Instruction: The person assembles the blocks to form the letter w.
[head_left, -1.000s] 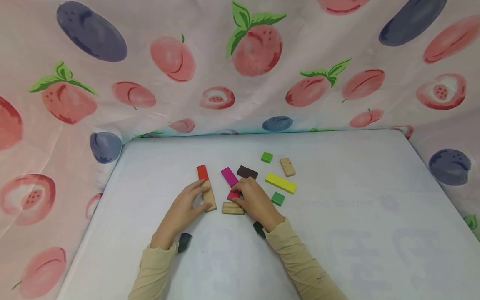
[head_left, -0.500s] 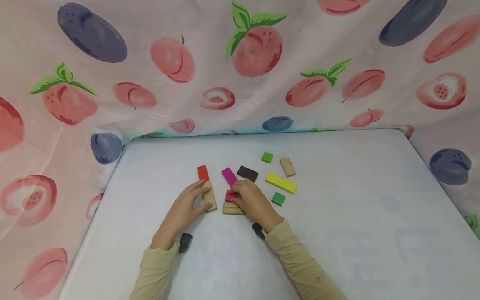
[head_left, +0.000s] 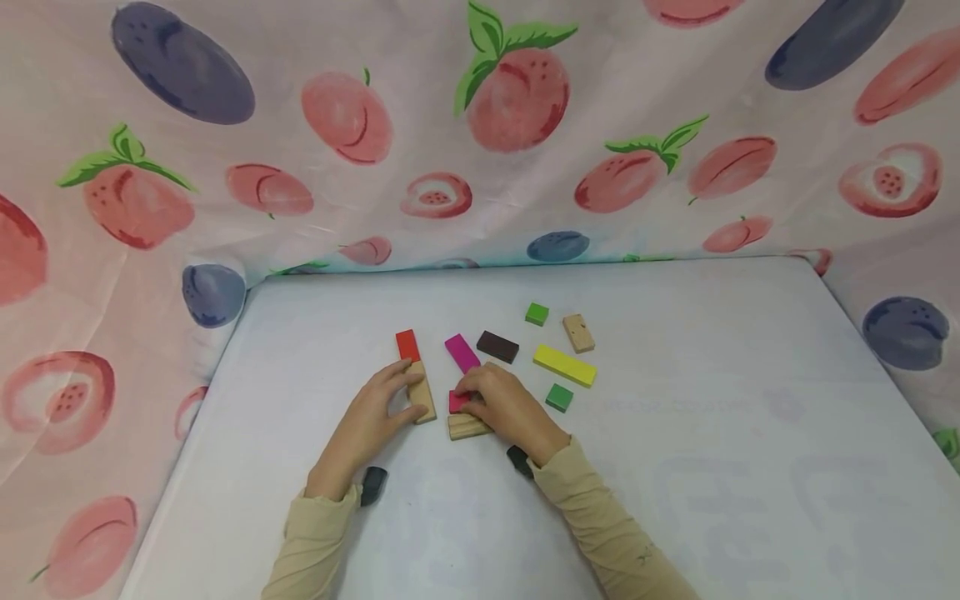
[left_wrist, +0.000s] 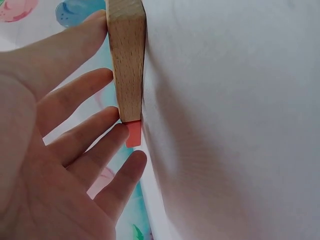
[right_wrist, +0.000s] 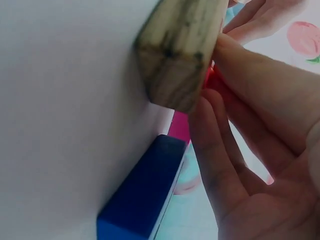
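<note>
My left hand (head_left: 375, 408) rests its thumb and fingertips along a plain wooden block (head_left: 422, 396). A red block (head_left: 407, 344) touches that block's far end. My right hand (head_left: 510, 404) pinches a small pinkish-red block (head_left: 457, 402) between thumb and fingers, close behind a striped wooden block (head_left: 468, 427). The fingers cover part of both. In the right wrist view the thumb lies right at the edge of the striped wooden block (right_wrist: 175, 75). A blue block (right_wrist: 142, 190) shows only there, hidden under the hand in the head view.
Beyond the right hand lie a magenta block (head_left: 461, 353) and a dark brown block (head_left: 498, 347). To the right are a yellow block (head_left: 565, 366), a green block (head_left: 558, 397), a light green block (head_left: 537, 313) and a wooden block (head_left: 578, 332). Fruit-patterned cloth (head_left: 420, 117) borders the white table (head_left: 712, 467).
My right hand has brought the pinkish-red block left and then nearer to me. The striped wooden block has shifted slightly nearer and turned a little. My left hand has stayed put.
</note>
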